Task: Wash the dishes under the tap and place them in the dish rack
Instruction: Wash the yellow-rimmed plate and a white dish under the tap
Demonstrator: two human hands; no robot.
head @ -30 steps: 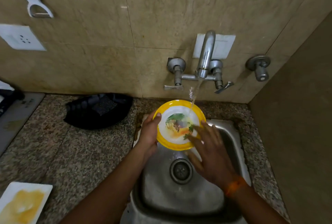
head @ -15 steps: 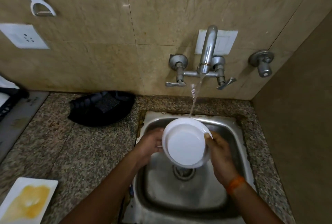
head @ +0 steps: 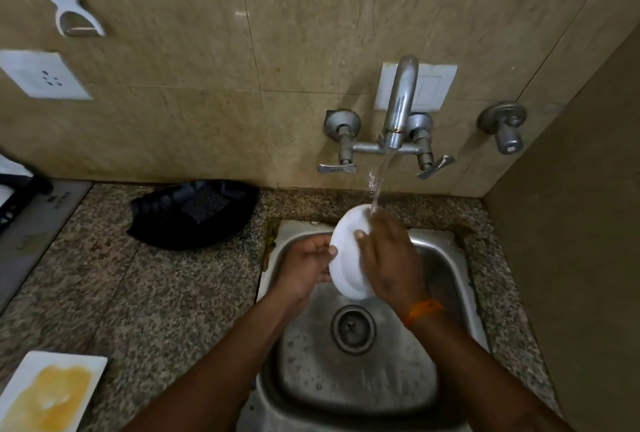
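Note:
A small round plate (head: 346,258) shows its white underside, tilted up on edge over the steel sink (head: 446,258). My left hand (head: 304,267) grips its left rim. My right hand (head: 391,258) lies flat across the plate's back, fingers spread, covering its right half. Water runs from the wall tap (head: 398,112) onto the plate's top edge and my right fingers. The plate's painted face is hidden.
A dirty white rectangular plate (head: 48,393) with yellow residue lies on the granite counter (head: 138,293) at the lower left. A black basket (head: 194,213) sits against the wall left of the sink. A black rack's edge (head: 20,189) shows at far left. The side wall stands close on the right.
The plate was flipped from its yellow painted face to its white back, then tipped up on edge under the stream. My right hand moved from the rim onto the plate's back.

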